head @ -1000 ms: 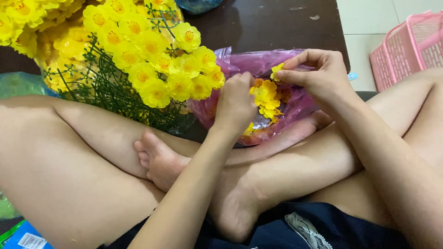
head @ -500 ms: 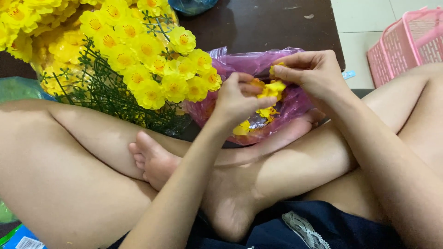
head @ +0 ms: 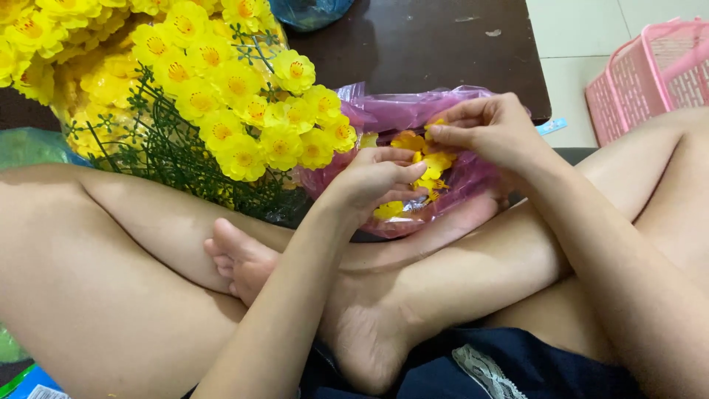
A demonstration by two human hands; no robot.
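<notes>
A pink plastic bag [head: 413, 111] of loose yellow petals [head: 432, 164] rests on my crossed legs. My left hand [head: 373, 181] is curled over the bag's near side, its fingers closed on yellow petals. My right hand [head: 491, 133] hovers over the bag's mouth and pinches a small yellow petal piece between thumb and fingertips. The two hands almost touch above the bag. A big bunch of yellow artificial flowers [head: 221, 96] on green stems lies just left of the bag.
A dark wooden table [head: 413, 44] stands behind the bag. A pink plastic basket [head: 650, 74] sits on the tiled floor at the right. My bare legs and feet [head: 244, 258] fill the foreground. A bluish bag [head: 310, 11] lies at the top edge.
My left hand has dropped lower into the bag and my right hand has shifted slightly left, closer to it. The clump of petals between them has spread out.
</notes>
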